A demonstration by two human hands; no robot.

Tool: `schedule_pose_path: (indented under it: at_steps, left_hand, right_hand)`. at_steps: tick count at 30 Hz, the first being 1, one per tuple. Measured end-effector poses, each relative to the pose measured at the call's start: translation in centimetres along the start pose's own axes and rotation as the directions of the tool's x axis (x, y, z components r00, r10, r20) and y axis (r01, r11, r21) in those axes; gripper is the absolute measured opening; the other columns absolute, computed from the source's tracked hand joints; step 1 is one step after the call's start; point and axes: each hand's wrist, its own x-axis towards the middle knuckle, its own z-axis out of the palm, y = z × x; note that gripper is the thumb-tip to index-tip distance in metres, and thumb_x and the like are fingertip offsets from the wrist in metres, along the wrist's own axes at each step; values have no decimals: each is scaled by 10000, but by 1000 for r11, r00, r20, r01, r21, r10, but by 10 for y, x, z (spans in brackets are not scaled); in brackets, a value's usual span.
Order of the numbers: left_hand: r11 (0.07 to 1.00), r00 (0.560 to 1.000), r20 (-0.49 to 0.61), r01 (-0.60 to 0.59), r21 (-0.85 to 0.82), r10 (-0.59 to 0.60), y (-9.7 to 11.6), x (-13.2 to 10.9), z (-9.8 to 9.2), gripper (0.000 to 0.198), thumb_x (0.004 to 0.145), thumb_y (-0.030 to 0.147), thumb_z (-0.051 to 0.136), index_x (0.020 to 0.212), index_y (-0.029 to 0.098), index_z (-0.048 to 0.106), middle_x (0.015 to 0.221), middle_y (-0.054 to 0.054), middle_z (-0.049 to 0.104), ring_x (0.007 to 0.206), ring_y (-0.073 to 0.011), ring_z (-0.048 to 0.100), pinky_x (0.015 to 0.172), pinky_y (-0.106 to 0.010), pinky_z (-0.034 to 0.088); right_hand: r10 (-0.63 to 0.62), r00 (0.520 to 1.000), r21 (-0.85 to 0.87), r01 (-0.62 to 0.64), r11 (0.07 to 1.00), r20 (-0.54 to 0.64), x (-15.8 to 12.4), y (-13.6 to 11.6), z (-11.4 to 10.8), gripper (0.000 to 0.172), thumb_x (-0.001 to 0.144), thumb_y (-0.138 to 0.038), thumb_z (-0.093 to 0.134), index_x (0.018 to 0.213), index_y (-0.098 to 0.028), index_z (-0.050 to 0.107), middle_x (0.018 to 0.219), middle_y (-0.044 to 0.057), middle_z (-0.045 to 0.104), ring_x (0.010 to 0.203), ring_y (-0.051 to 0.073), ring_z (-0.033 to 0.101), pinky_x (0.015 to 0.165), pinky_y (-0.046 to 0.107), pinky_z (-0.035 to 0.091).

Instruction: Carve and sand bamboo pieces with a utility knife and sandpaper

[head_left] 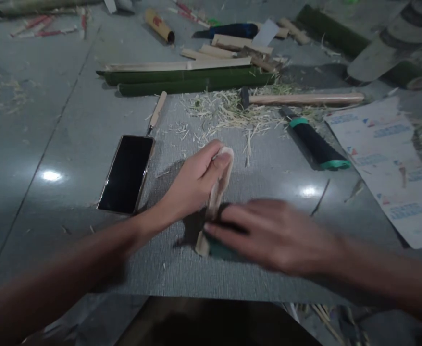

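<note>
My left hand (204,168) grips the rounded upper end of a pale bamboo strip (215,197), thumb on top. The strip slants down toward me, and its squared lower end rests on or just above the grey mat. Blurred by motion, my right hand (272,235) is closed around a dark green piece (221,251) that looks like a folded abrasive sheet and presses against the strip's lower part. Fingers of that hand cover much of the green piece. To the left of my left hand lies a phone (126,174) with a dark screen.
A wooden-handled tool (157,113) lies beyond the phone. Farther back are green bamboo lengths (192,80), shavings (229,113) and a hammer (304,99). Rightward are a black-and-green-handled knife (319,144) and a printed sheet (387,158). A blue-handled knife (232,31) sits among wood pieces.
</note>
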Motion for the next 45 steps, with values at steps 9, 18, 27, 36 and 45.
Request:
schedule_pose_path:
  at_steps: [9, 18, 27, 36, 45]
  left_hand:
    - [999, 1000, 2, -12, -36, 12, 2, 0, 0, 390, 1133, 485, 430, 830, 239, 413, 812, -1, 451, 762, -184, 476, 715, -319, 413]
    - [995, 996, -28, -85, -50, 84, -4, 3, 3, 403, 1129, 470, 457, 806, 233, 416, 757, 14, 413, 686, -165, 437, 631, -302, 370]
    - [995, 990, -94, -103, -16, 101, -6, 5, 0, 431, 1108, 521, 484, 787, 239, 424, 736, 14, 423, 668, -173, 440, 614, -314, 359]
    - [971, 997, -82, -17, -239, -3, -3, 0, 3, 450, 1089, 599, 490, 829, 232, 504, 737, 8, 459, 669, -167, 473, 657, -306, 404]
    - [726, 982, 110, 185, -663, -151, 6, -5, 9, 329, 1111, 500, 493, 951, 234, 602, 755, 14, 527, 578, -109, 455, 506, -213, 376]
  right_hand:
    - [130, 985, -43, -136, 990, -112, -2, 0, 5, 316, 1114, -174, 463, 1344, -169, 680, 1117, 93, 760, 789, 166, 677, 605, 320, 478]
    - [-4, 997, -3, 4, 1000, -75, -1, -4, 3, 324, 1129, -181, 421, 1237, -131, 722, 1008, 73, 743, 728, 160, 638, 590, 321, 477]
    - [15, 992, -33, -19, 999, -124, -1, 2, 3, 315, 1114, -134, 444, 1270, -111, 716, 1041, 81, 758, 772, 171, 645, 622, 339, 482]
    - [75, 983, -74, -88, 993, -170, -1, -2, 6, 300, 1114, -191, 484, 1307, -132, 706, 999, 72, 736, 740, 174, 616, 614, 349, 441]
    - [-11, 990, -84, -1, 996, -144, 1, 2, 2, 297, 1092, -141, 508, 1342, -128, 667, 952, 38, 727, 716, 162, 605, 603, 353, 420]
